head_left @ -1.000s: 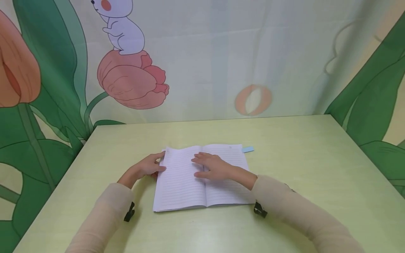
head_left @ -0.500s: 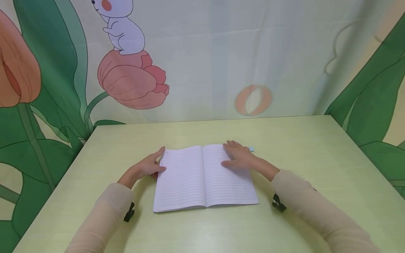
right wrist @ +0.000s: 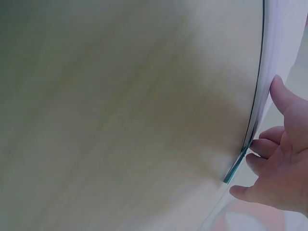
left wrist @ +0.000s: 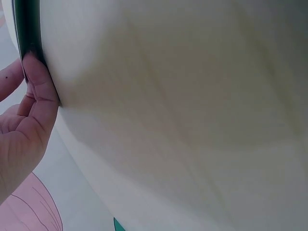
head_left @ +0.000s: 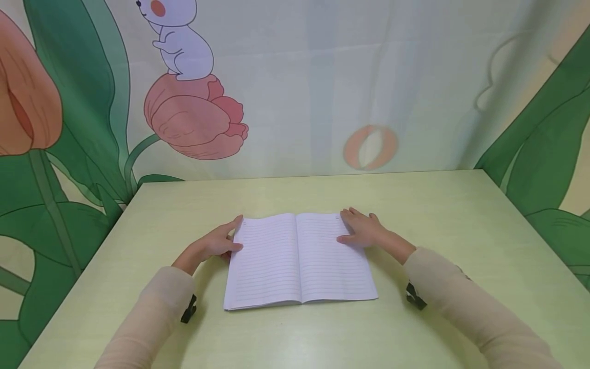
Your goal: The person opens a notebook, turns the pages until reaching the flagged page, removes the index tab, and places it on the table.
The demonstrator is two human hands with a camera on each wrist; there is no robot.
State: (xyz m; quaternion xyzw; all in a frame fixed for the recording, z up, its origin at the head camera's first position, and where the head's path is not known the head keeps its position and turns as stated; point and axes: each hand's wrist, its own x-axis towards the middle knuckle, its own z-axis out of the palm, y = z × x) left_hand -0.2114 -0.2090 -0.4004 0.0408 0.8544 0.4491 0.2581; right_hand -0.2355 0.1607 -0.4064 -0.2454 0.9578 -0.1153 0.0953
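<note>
An open lined notebook (head_left: pixel 264 264) lies on the table, both visible pages ruled. My left hand (head_left: pixel 213 242) grips its left edge, thumb on the page; in the left wrist view the fingers (left wrist: pixel 42 79) curl against the dark cover (left wrist: pixel 27 29). At the upper right corner rests my right hand (head_left: pixel 364 229), thumb on the page and the other fingers extended along the edge. The right wrist view has a blue-green tab (right wrist: pixel 235 167) sticking out beside those fingertips; the hand hides it from the head view.
The pale yellow-green table (head_left: pixel 295 338) extends around the notebook. A curtain (head_left: pixel 304 102) printed with tulips, leaves and a white animal hangs behind it. Each beige sleeve (head_left: pixel 152 312) has a small black device near the wrist.
My right hand has slid from the notebook's middle rightward across the right page to its upper right corner, covering the blue tab. The left hand has kept its grip on the left edge.
</note>
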